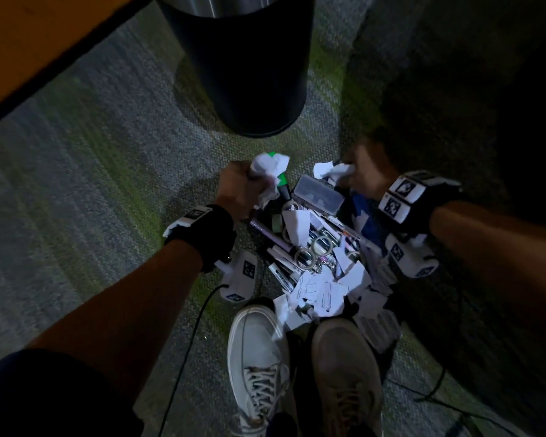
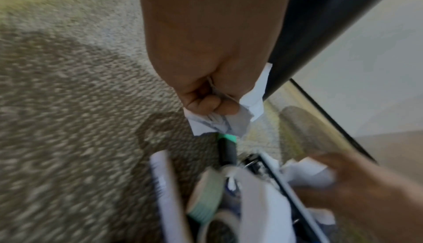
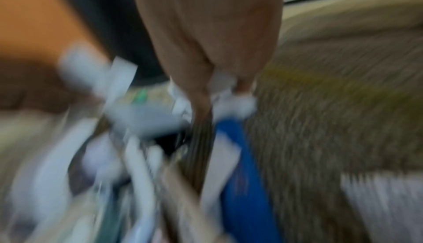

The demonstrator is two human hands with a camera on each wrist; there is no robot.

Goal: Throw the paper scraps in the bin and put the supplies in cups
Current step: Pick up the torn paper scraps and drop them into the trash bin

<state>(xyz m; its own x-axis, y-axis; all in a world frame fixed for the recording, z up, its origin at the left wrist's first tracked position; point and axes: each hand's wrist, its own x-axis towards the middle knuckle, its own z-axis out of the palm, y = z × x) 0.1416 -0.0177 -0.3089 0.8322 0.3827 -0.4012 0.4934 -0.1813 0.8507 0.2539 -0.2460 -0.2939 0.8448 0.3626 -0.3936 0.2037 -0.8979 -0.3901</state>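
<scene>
A heap of white paper scraps and supplies lies on the carpet in front of my shoes. My left hand grips a crumpled wad of white paper, seen also in the left wrist view as crumpled paper under curled fingers. My right hand holds another white scrap; the right wrist view is blurred but shows paper in the fist. A black round bin stands just beyond the heap. Tape rolls, pens, a green-capped marker and a clear plastic case lie in the pile.
An orange tabletop edge overhangs at upper left. A blue object lies at the heap's right side. My two shoes stand at the near edge. A black cable runs along the carpet. No cups are visible.
</scene>
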